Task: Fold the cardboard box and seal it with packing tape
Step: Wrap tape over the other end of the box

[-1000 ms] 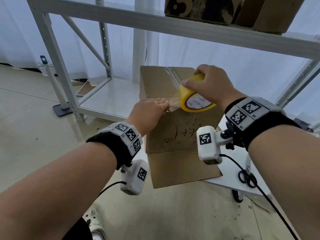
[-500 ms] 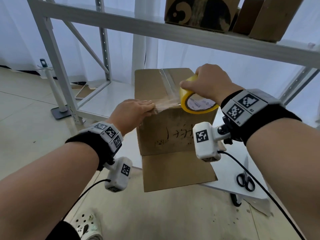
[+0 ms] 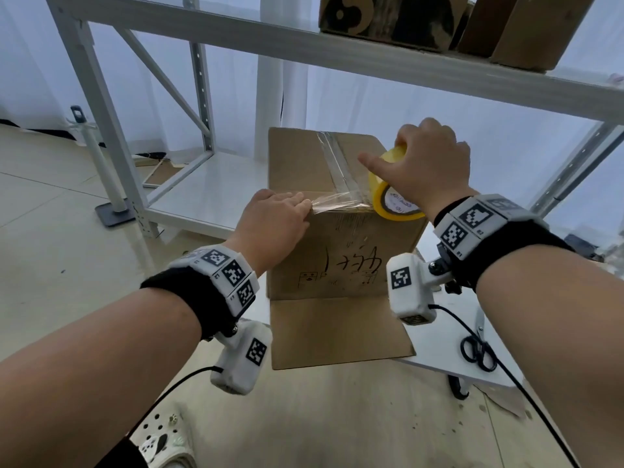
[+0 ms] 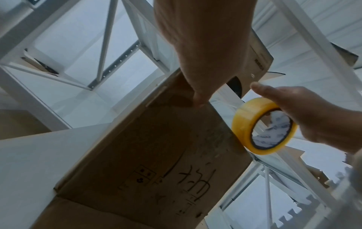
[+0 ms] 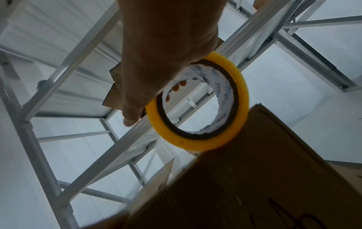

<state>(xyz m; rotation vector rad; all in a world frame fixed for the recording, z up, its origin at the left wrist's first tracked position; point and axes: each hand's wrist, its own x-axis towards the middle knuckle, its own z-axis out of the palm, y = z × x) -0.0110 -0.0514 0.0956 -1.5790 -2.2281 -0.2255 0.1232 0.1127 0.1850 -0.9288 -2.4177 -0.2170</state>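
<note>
A brown cardboard box (image 3: 337, 251) stands on the white table (image 3: 439, 349), its top flaps closed under clear tape along the seam (image 3: 332, 160). Its lower front flap lies open on the table. My left hand (image 3: 297, 204) sits at the box's near-left top edge and pinches the end of a clear tape strip (image 3: 341, 206) there; its thumb (image 4: 197, 102) points down the front face. My right hand (image 3: 422, 163) grips the yellow tape roll (image 3: 380, 194) at the near-right top edge, forefinger stretched out. The roll (image 5: 195, 142) touches the box edge (image 5: 274, 178).
Black-handled scissors (image 3: 477, 352) lie on the table to the right of the box. A white metal rack (image 3: 304, 45) stands behind, with cardboard boxes (image 3: 388, 18) on its upper shelf. A white pole on a dark base (image 3: 101, 167) stands on the floor at left.
My right hand has drawn the roll rightward along the box's near top edge, so the strip is longer. My left hand still holds the tape end near the left corner.
</note>
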